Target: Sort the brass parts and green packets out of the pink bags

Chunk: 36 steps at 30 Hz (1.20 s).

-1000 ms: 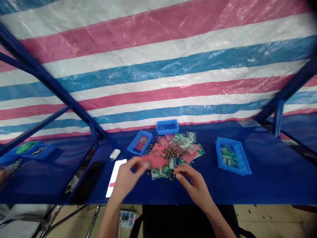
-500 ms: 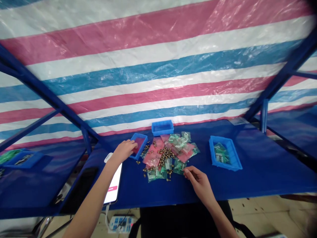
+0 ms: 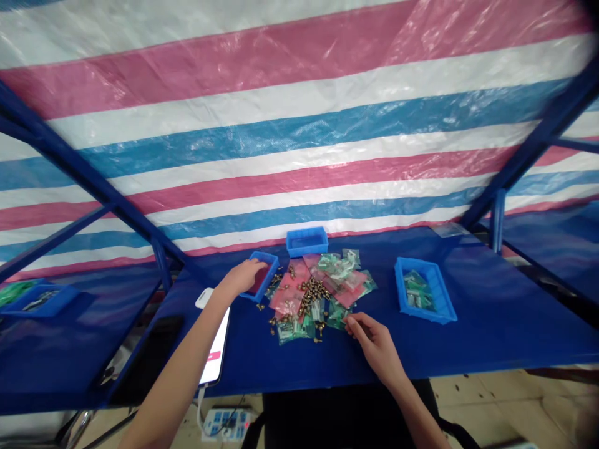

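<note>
My left hand (image 3: pixel 246 275) reaches over the rim of a small blue tray (image 3: pixel 274 274). Its fingers bend down onto a stack of red plastic bags (image 3: pixel 260 280) inside; the fingertips are hard to see, and I cannot tell whether they grip one. By the near right side of a pile, my right hand (image 3: pixel 373 342) has thumb and forefinger pressed together beside a green-tinted bag (image 3: pixel 337 313). What is in that pinch is too small to make out. Loose brass-coloured metal parts (image 3: pixel 312 292) lie between red and green bags in the pile.
An open blue tray (image 3: pixel 307 242) stands behind the pile. Another blue tray (image 3: pixel 423 290) to the right holds green packets. A phone (image 3: pixel 216 349) with a lit screen and cable lies under my left forearm. Blue metal frame bars (image 3: pixel 93 181) flank the table.
My left hand has shifted slightly up and right, further over the tray of red bags. My right hand stays almost in place beside the pile.
</note>
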Motion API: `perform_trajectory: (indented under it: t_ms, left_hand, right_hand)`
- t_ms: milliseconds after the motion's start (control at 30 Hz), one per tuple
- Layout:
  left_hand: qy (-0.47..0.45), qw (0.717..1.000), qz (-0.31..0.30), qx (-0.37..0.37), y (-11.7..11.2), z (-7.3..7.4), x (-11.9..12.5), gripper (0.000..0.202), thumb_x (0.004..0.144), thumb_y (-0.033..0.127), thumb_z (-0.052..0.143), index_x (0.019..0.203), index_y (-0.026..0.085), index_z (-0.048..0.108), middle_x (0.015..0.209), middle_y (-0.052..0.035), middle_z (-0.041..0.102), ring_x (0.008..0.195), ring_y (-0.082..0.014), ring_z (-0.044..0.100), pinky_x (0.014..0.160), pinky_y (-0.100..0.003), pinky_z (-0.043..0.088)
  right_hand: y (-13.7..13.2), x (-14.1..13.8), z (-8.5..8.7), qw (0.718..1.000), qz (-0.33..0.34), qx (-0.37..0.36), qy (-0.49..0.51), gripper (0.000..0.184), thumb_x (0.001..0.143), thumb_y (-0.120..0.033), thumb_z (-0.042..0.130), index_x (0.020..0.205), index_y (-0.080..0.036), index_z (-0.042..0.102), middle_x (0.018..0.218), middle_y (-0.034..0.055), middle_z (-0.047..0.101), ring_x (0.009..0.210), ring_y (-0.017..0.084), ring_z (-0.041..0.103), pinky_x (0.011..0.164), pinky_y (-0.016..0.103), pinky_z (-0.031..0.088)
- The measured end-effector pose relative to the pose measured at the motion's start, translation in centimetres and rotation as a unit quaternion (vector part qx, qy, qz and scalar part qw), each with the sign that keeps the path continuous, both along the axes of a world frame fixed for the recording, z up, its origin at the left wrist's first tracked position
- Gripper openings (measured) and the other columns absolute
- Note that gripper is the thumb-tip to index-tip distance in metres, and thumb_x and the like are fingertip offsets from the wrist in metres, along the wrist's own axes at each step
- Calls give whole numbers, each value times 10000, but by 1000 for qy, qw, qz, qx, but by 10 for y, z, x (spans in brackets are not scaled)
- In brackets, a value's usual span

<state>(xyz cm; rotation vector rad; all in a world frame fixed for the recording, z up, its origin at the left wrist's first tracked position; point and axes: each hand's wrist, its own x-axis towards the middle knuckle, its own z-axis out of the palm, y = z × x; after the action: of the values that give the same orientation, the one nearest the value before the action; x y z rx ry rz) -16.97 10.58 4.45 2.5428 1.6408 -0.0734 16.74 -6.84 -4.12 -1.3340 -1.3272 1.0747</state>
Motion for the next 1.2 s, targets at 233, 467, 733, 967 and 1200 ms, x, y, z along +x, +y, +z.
perform_trajectory:
  t_ms: [233,467,733,967,1200]
  left_hand:
    - [10,999,1,-37,-8,2,-3,372,819,123,466,1053,224,737,1076,-98,751,998,-242,687,889,-298,486]
    - [16,1000,18,14,-26,-6,-7,381,952,270,381,1181,249,685,1156,-85,724,1017,-243,679,890,-314,481]
    - [-5,990,72,120,-42,-29,-5,420,1011,347,298,1065,207,690,1015,-95,740,982,-234,669,877,-318,474]
    - [-94,967,100,213,-70,-25,15,453,1027,320,248,1156,170,656,1117,-105,722,1087,-243,619,1025,-374,410]
    - [-397,872,149,244,-127,-25,66,408,1016,306,308,896,200,683,1045,-85,727,1031,-217,647,943,-334,463]
  right_hand:
    - [1,1,3,1000,2,0,-10,401,940,-546,529,991,-186,700,792,47,663,758,203,604,687,277,473]
    - [1,1,3,1000,7,4,-8,400,949,-545,513,974,-185,687,808,48,670,768,202,612,697,277,480]
    - [14,4,3,988,-21,85,-130,329,975,-476,484,995,-214,682,862,60,670,768,215,607,697,311,482]
    - [68,23,1,887,-89,213,-399,283,947,-328,527,1173,-210,648,1267,134,608,1156,325,512,958,461,416]
    - [74,39,18,871,-77,253,-414,258,1000,-331,454,1012,-208,680,1068,96,716,1019,251,627,935,411,394]
